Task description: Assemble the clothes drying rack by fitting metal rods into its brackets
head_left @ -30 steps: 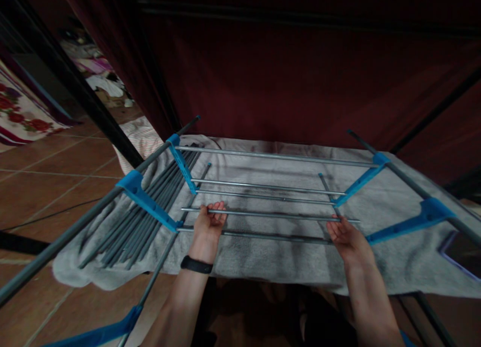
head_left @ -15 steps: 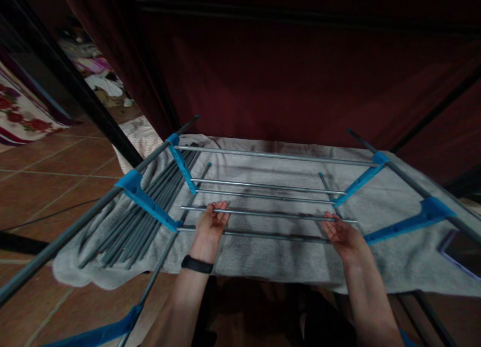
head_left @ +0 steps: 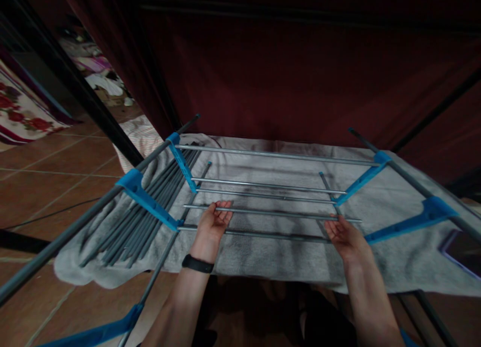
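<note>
A loose grey metal rod lies crosswise over a partly built rack of grey rods and blue plastic connectors. My left hand, with a black band on the wrist, curls its fingers around the rod near its left end. My right hand grips the same rod near its right end, palm up. Just below the held rod, another rod sits fixed in the near left connector. Further rods span the frame behind.
A grey towel lies under the rack. A bundle of several spare grey rods rests on it at the left. A dark red fabric wall closes the back. Tiled floor and a floral cloth are at the left. A dark flat object lies at the right.
The held rod has shifted slightly to the right and a little away from me, with both hands still on it. The rack has not moved.
</note>
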The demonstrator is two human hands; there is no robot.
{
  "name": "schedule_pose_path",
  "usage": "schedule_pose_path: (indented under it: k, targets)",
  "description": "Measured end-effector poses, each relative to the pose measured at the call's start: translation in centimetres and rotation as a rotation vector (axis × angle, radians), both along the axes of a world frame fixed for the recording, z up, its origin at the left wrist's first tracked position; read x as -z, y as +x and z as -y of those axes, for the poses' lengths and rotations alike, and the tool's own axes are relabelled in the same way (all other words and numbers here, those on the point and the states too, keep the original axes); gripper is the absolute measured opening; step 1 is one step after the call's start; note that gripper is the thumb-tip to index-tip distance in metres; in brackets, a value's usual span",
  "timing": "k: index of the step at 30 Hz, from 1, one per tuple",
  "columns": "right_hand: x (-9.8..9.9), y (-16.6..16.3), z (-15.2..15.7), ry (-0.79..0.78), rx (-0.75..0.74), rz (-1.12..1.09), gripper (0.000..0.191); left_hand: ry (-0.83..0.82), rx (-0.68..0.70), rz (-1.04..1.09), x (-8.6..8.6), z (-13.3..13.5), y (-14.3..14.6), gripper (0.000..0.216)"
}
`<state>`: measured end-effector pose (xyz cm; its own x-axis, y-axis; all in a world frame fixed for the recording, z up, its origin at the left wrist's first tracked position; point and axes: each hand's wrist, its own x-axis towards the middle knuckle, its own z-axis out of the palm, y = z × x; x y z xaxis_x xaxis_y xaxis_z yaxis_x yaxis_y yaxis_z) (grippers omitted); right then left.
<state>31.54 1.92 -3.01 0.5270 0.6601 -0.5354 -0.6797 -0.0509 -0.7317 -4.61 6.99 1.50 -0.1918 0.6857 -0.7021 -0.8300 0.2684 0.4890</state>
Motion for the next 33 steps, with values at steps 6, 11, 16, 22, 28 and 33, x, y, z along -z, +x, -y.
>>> schedule_pose_path:
  k: [6,11,16,22,28,33]
  targets:
    - [-0.56,0.02,0.01,-0.009,-0.015,-0.024,0.018,-0.001,0.003,0.003,-0.14,0.10,0.12,0.029]
    - [-0.65,-0.51,0.04,0.025,-0.068,-0.022,0.020,0.025,-0.007,-0.007,0.15,0.10,0.13,0.028]
    - [-0.34,-0.94,0.01,0.044,-0.065,-0.022,0.022,0.049,-0.011,-0.005,0.50,0.02,-0.04,0.028]
    - [-0.07,-0.72,0.01,0.058,-0.035,-0.022,0.023,0.014,-0.014,0.023,0.19,0.01,-0.02,0.031]
    - [-0.09,-0.50,0.10,0.027,-0.014,-0.039,0.021,-0.004,-0.053,0.035,-0.04,0.02,-0.18,0.034]
    - [-0.69,-0.66,0.07,-0.013,-0.009,-0.060,0.022,-0.015,-0.105,0.029,-0.23,0.09,-0.26,0.039]
